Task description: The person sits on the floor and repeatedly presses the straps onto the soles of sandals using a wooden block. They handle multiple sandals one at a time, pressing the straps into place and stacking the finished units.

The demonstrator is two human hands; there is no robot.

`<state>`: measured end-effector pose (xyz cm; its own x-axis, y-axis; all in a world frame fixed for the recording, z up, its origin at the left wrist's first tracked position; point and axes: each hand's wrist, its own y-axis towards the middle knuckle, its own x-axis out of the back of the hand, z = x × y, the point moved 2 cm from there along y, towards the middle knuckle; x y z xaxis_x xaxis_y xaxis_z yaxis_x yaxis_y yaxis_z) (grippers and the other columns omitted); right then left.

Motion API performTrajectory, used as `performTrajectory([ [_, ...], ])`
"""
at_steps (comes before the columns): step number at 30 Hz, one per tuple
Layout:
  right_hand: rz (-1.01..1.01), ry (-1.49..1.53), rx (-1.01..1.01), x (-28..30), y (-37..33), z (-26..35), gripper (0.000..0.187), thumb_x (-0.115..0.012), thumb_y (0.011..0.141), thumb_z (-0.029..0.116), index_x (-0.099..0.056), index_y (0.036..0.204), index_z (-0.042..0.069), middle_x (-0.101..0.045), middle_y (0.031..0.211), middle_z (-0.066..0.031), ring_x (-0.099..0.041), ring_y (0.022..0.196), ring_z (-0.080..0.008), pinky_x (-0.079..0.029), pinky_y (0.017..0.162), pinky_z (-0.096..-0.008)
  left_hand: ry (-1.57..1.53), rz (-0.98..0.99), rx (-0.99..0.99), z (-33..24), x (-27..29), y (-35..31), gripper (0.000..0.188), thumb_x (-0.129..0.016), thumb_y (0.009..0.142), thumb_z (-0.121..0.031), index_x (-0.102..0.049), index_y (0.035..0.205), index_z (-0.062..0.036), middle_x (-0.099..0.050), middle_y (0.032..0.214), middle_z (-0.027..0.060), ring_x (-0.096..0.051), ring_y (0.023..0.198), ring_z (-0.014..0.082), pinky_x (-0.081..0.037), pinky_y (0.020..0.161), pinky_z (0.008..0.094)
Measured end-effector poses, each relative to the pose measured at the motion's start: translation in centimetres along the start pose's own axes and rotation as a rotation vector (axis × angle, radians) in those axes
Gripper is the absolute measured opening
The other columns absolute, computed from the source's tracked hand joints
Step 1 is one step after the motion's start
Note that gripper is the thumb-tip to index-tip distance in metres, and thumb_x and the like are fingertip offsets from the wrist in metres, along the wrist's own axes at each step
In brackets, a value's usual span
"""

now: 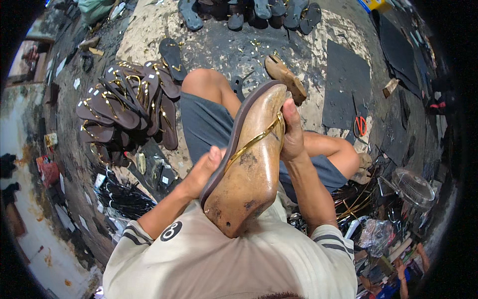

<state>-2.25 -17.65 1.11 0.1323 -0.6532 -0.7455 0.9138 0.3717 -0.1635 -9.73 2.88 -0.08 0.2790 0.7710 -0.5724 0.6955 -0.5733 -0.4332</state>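
A worn wooden shoe last is held up tilted in front of my chest, its toe end pointing away to the upper right. On it sits a sandal with a dark brown sole and a gold strap that crosses the last. My left hand grips the sole's left edge, thumb up and the other fingers hidden beneath. On the right side my right hand is closed around the last, its thumb near the toe beside the strap's end.
A pile of brown sandals with gold straps lies at left. Another wooden last rests ahead, with dark footwear farther off. Orange-handled scissors lie by a black sheet. A fan and another person's arm are at right.
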Motion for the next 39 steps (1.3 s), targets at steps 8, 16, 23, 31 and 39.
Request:
performTrajectory([
  [8, -0.051, -0.023, -0.007, -0.7, 0.3, -0.7, 0.061, -0.05, 0.096, 0.06, -0.059, 0.123, 0.006, -0.069, 0.108, -0.0098, -0.069, 0.094, -0.0183, -0.058, 0.086, -0.0357, -0.124, -0.241, 0.12, -1.8, -3.6, -4.7, 0.057, -0.039, 0.106, -0.042, -0.055, 0.133, 0.0051, -0.066, 0.123, 0.0147, -0.065, 0.11, 0.0207, -0.051, 0.097, 0.0349],
  [16, 0.031, -0.262, -0.192, -0.1, 1.1, 2.7, 0.048, -0.057, 0.1, 0.045, -0.067, 0.111, 0.0, -0.069, 0.1, -0.0063, -0.064, 0.092, -0.0132, -0.054, 0.081, -0.0317, 0.56, -0.221, -0.173, -3.7, 0.8, -2.2, 0.058, -0.047, 0.105, -0.039, -0.036, 0.149, -0.002, -0.056, 0.133, 0.0127, -0.056, 0.117, 0.0183, -0.044, 0.101, 0.033],
  [23, -0.022, -0.73, 0.236, -2.2, 1.5, 4.1, 0.07, -0.054, 0.1, 0.05, -0.037, 0.146, 0.001, -0.054, 0.137, -0.0173, -0.055, 0.124, -0.0218, -0.043, 0.105, -0.0351, 0.193, -0.037, -0.25, -8.6, -7.1, -0.7, 0.136, -0.088, 0.069, -0.043, 0.011, 0.157, -0.0101, -0.018, 0.159, 0.0175, -0.029, 0.145, 0.0333, -0.03, 0.117, 0.047],
  [31, 0.435, 0.829, -0.38, -4.9, -5.4, -4.9, 0.077, -0.05, 0.099, 0.052, -0.02, 0.157, 0.011, -0.044, 0.147, -0.02, -0.057, 0.123, -0.0416, -0.059, 0.086, -0.0548, -0.3, 0.099, -0.688, -9.9, -5.5, 6.0, 0.101, -0.062, 0.079, -0.053, -0.016, 0.158, -0.0085, -0.038, 0.15, 0.0237, -0.049, 0.131, 0.0399, -0.045, 0.107, 0.0504],
  [39, -0.187, -0.284, 0.181, -1.5, -2.9, -1.5, 0.076, -0.06, 0.095, 0.029, -0.023, 0.152, -0.003, -0.052, 0.135, -0.0203, -0.058, 0.121, -0.0287, -0.049, 0.102, -0.0375, 0.03, -0.048, -0.322, -9.3, -3.4, 6.9, 0.076, -0.055, 0.094, -0.02, -0.017, 0.157, 0.0005, -0.037, 0.154, 0.0144, -0.043, 0.138, 0.0254, -0.034, 0.114, 0.0371],
])
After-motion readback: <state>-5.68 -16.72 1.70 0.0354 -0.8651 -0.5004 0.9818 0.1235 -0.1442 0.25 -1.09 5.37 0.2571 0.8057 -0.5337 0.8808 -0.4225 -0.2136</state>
